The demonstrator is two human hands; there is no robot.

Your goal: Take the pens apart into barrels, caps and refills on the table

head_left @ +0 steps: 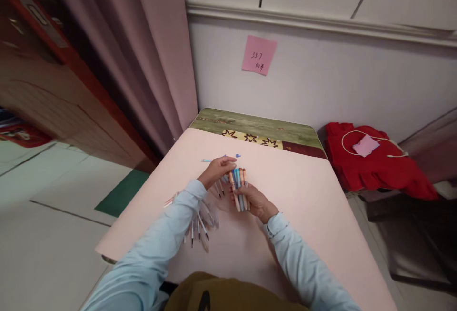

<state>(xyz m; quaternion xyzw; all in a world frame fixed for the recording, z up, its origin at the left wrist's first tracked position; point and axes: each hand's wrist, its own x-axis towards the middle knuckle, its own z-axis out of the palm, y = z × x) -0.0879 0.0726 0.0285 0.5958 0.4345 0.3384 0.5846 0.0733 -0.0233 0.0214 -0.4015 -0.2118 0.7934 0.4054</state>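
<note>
My right hand (256, 200) is closed around a bundle of several slim pens (238, 176), held upright above the table. Their top ends are orange-brown and blue, and the lower bodies look paler. Just at the upper left of the bundle is my left hand (218, 168), its fingers stretched toward the pen tops with no held thing visible. Whether the fingertips touch the pens I cannot tell. Below my left forearm lie several white pens with dark tips (200, 225), some in what looks like clear plastic. My sleeve hides part of them.
A pale sheet covers the table (303, 206). A light blue pen (206, 160) and a small blue piece (238, 155) lie beyond my hands. Red cloth (378, 168) with a white cord is at the right. A pink note (259, 55) hangs on the wall; a curtain (160, 39) is at the left.
</note>
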